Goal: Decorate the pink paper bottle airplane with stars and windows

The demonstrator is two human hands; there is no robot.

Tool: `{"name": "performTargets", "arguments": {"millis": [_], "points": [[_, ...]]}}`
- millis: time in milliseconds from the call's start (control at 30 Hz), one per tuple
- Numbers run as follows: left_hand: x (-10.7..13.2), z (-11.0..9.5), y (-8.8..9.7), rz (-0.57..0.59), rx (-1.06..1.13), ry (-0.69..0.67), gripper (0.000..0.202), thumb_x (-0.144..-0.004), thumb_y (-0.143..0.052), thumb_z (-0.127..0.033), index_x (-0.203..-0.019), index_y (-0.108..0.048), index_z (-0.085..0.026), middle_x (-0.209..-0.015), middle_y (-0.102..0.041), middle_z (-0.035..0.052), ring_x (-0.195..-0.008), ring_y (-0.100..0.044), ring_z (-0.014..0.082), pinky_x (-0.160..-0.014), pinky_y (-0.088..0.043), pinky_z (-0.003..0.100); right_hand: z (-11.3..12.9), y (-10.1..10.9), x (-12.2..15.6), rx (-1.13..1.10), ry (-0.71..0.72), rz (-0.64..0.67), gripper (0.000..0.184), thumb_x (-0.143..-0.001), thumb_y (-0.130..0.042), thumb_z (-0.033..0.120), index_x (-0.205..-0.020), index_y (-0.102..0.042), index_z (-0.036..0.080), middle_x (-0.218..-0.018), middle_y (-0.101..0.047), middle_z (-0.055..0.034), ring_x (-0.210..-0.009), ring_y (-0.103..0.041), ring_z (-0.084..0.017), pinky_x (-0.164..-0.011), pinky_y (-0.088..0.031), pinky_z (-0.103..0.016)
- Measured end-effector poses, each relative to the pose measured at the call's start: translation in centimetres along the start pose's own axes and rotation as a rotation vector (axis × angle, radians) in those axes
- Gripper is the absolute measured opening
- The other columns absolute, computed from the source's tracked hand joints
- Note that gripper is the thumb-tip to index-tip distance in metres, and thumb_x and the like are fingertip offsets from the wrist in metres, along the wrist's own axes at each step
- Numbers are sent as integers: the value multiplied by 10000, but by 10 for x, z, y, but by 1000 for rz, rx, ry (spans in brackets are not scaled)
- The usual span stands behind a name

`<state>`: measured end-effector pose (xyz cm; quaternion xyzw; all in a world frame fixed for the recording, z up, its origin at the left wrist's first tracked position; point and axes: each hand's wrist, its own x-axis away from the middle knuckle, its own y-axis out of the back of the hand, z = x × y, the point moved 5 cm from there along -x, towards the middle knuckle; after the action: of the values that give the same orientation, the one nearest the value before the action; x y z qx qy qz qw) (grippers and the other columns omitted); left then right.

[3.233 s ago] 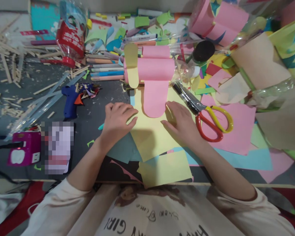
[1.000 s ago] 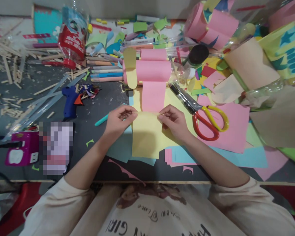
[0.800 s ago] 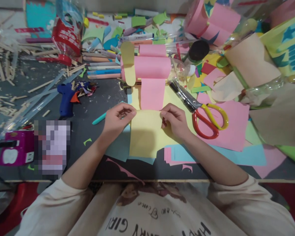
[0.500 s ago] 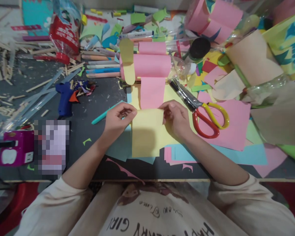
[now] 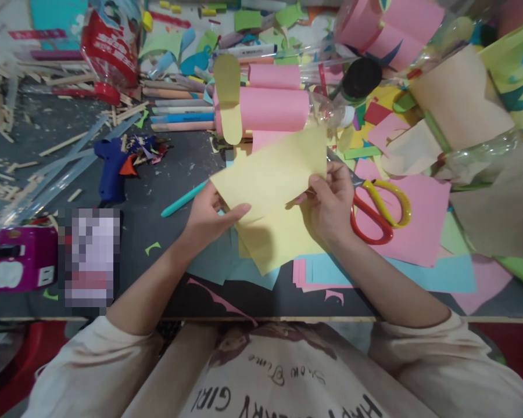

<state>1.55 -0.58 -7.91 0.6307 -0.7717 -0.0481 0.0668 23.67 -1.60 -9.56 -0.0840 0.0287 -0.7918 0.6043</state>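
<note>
The person's left hand (image 5: 211,217) and right hand (image 5: 331,203) grasp a yellow sheet (image 5: 272,168) between their fingers, one at each side, tilted above more yellow paper (image 5: 287,238) on the dark bench (image 5: 181,157). The thumbs lie on top of the sheet or at its near edge; the other fingers are mostly hidden. Just beyond the sheet lies a pink-wrapped bottle (image 5: 274,109) on its side, its clear neck and white cap (image 5: 348,115) pointing right; the wrapping hides whatever is inside. A yellow strip (image 5: 228,101) crosses its left end, and pens (image 5: 181,117) lie beside that end. Farther left, a clear red-labelled bottle (image 5: 111,40) leans over, its red cap (image 5: 107,93) nearest the person; its contents cannot be told. At the upper right sits a pink cylinder (image 5: 398,32) with blue shapes on it. Scissors (image 5: 381,208) rest on pink paper (image 5: 422,232) just beside the right hand, their blades mostly hidden by it. A teal pen (image 5: 183,200) lies by the left hand, with a blue glue gun (image 5: 111,168) farther left.
</note>
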Motion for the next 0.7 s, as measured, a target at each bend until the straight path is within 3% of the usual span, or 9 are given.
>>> {"name": "performTargets", "arguments": {"millis": [100, 200, 267, 367, 433, 500, 600, 700], "points": [[-4, 4, 6, -92, 30, -11, 487, -732, -788, -451, -1125, -647, -201, -1056, -757, 96, -985, -732, 235, -781, -600, 295, 3, -2, 0, 15, -12, 25, 434, -742, -761, 526, -861, -405, 308, -707, -478, 70, -480, -460, -104, -483, -446, -279], [-8, 4, 17, -185, 63, -25, 296, -762, -726, -401, -980, -672, -208, -927, -756, 56, -886, -728, 214, -739, -590, 295, 8, -4, 1, -37, -8, 49, 403, -743, -711, 608, -830, -473, 294, -576, -403, 80, -454, -408, -114, -471, -399, -273], [-10, 3, 19, -131, 86, 14, 209, -759, -692, -384, -865, -674, -205, -806, -731, 33, -744, -704, 201, -635, -561, 290, 9, -7, 2, -71, -31, 123, 485, -778, -584, 760, -813, -516, 281, -566, -448, 55, -489, -484, -136, -495, -423, -286], [-8, -6, 10, 95, 21, 43, 183, -752, -683, -370, -728, -668, -190, -724, -695, 20, -645, -648, 177, -569, -505, 269, 8, -19, 10, -93, -107, 347, 676, -700, -523, 930, -864, -579, 277, -666, -594, 11, -553, -583, -155, -518, -460, -296], [-3, -13, 1, 220, -85, 19, 195, -785, -679, -367, -714, -681, -185, -750, -704, 23, -695, -651, 174, -617, -506, 260, 7, -28, 19, -95, -152, 496, 689, -630, -666, 894, -937, -611, 280, -729, -645, 10, -591, -610, -151, -536, -481, -284], [0, -17, -7, 267, -160, -18, 215, -814, -682, -391, -751, -699, -187, -782, -716, 27, -736, -653, 173, -658, -508, 254, 6, -34, 26, -53, -155, 558, 621, -634, -802, 753, -984, -616, 274, -808, -680, 7, -696, -654, -155, -611, -522, -277], [-1, -14, -9, 153, -176, -65, 246, -816, -699, -437, -864, -710, -196, -879, -730, 36, -742, -635, 164, -669, -507, 254, 5, -34, 28, 3, -139, 490, 521, -717, -834, 600, -1027, -574, 272, -833, -674, 21, -756, -671, -151, -674, -545, -276], [-3, -7, -7, 36, -107, -75, 266, -792, -720, -418, -946, -693, -204, -891, -716, 36, -705, -617, 150, -646, -514, 252, 1, -32, 26, -53, -179, 435, 533, -752, -808, 583, -1070, -496, 291, -776, -651, 50, -673, -659, -143, -621, -534, -271]]}}
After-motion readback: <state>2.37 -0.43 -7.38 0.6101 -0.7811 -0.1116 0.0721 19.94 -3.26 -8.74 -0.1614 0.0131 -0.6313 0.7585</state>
